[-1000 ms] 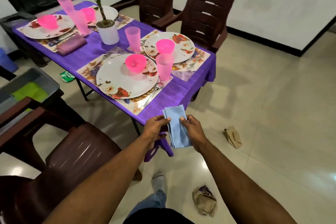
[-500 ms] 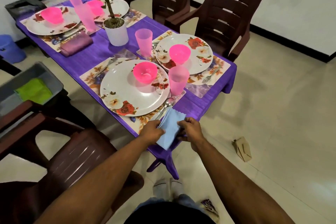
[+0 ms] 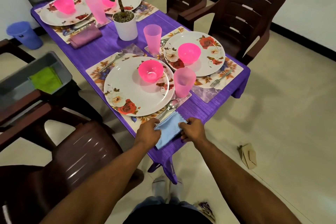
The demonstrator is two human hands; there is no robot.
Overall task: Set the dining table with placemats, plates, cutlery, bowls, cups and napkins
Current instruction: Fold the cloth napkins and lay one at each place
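Observation:
A folded light blue napkin (image 3: 170, 131) lies on the purple tablecloth (image 3: 196, 111) at the table's near corner, just right of the nearest floral placemat (image 3: 96, 72). My left hand (image 3: 148, 132) grips its left edge and my right hand (image 3: 192, 130) grips its right edge. Beside it a spoon (image 3: 169, 108) lies along the nearest white floral plate (image 3: 131, 92), which carries a pink bowl (image 3: 150, 71). A pink cup (image 3: 183, 82) stands to the plate's right. Three more settings with plates, pink bowls and cups fill the table; a purple napkin (image 3: 85, 36) lies at the far left one.
A white potted plant (image 3: 125, 24) stands mid-table. Brown plastic chairs stand at the near left (image 3: 76, 152) and far right (image 3: 241, 14). A grey bin (image 3: 60, 67) holding a green cloth sits left. A blue bucket (image 3: 24, 34) and paper scraps (image 3: 248, 155) are on the floor.
Both hands carried the blue napkin from in front of the table corner onto the cloth beside the nearest plate and lowered it flat. The view moved closer to the table.

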